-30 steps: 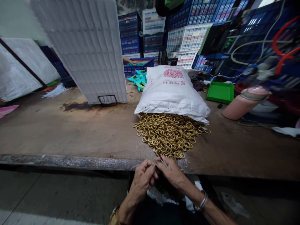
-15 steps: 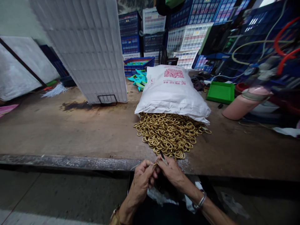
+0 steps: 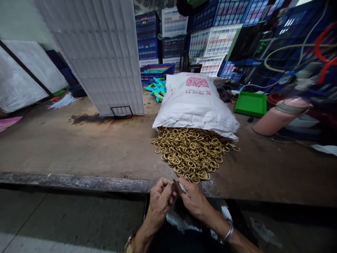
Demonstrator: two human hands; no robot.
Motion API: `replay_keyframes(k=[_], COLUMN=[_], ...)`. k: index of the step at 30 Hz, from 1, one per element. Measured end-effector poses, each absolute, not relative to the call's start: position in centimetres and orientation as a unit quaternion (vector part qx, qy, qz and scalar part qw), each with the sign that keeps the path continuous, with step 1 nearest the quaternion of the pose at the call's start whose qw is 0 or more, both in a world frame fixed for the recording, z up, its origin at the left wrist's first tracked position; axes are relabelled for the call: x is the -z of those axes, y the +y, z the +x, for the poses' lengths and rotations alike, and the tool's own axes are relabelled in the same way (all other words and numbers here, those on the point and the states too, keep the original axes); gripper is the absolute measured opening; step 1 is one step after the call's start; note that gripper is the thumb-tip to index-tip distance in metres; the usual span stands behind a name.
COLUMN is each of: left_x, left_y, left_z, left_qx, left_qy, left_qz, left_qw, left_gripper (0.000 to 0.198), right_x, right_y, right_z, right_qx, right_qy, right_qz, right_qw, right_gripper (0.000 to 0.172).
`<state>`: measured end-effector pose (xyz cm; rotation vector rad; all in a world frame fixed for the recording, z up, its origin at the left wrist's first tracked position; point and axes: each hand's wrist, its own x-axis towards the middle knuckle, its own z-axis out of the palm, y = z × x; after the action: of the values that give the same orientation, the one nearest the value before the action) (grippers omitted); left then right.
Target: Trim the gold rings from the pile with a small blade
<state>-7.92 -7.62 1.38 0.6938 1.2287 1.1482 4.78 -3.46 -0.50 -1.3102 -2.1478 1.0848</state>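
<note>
At the table's front edge, my left hand (image 3: 161,195) is closed, with a brass-coloured ring (image 3: 172,183) pinched at its fingertips. My right hand (image 3: 193,196) grips a small knife-like tool (image 3: 182,188) that has a pale body and a dark tip. That tip is at the ring, close to the left fingertips; whether they touch is too small to tell. Just beyond both hands lies a heap of similar rings (image 3: 191,151), spilling from the mouth of a white woven sack (image 3: 186,102) with red print.
A tall white ribbed panel (image 3: 105,63) stands on the wooden table (image 3: 65,147) at left. Right of the sack are a green tray (image 3: 251,104) and a pink cylinder (image 3: 273,117). Turquoise packets (image 3: 158,88) lie behind, before stacked crates (image 3: 175,23).
The tool in my right hand has swung from pointing up and away to pointing left, its tip now at the ring. My left hand keeps its pinch.
</note>
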Motion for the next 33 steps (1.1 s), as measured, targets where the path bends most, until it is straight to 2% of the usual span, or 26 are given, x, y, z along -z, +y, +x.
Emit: replay_keyframes(k=[8,19,25,33], left_x=[-2.1,-2.2,-1.8,-1.4], left_y=[-7.6,-8.3,-8.2,-8.2], left_z=[-7.8,-8.0,-8.2,-8.3], left_qx=[-0.503,-0.507,-0.524,-0.520], left_qy=[0.540,0.522,0.466,0.448], left_qz=[0.330,0.291,0.235,0.193], left_qw=[0.589,0.621,0.673,0.701], left_gripper=[0.035,0.030,0.031,0.035], right_x=[0.3,-0.1,0.2,0.6], right_y=[-4.0,-2.7,-3.2,-4.1], right_z=[4.8,5.7,5.8,5.0], right_qx=[-0.287,-0.165,-0.240,-0.289], right_qy=[-0.831,-0.796,-0.811,-0.819], right_qz=[-0.465,-0.579,-0.512,-0.477], right_qw=[0.105,0.066,0.150,0.137], right_gripper=[0.028,0.026,0.033,0.033])
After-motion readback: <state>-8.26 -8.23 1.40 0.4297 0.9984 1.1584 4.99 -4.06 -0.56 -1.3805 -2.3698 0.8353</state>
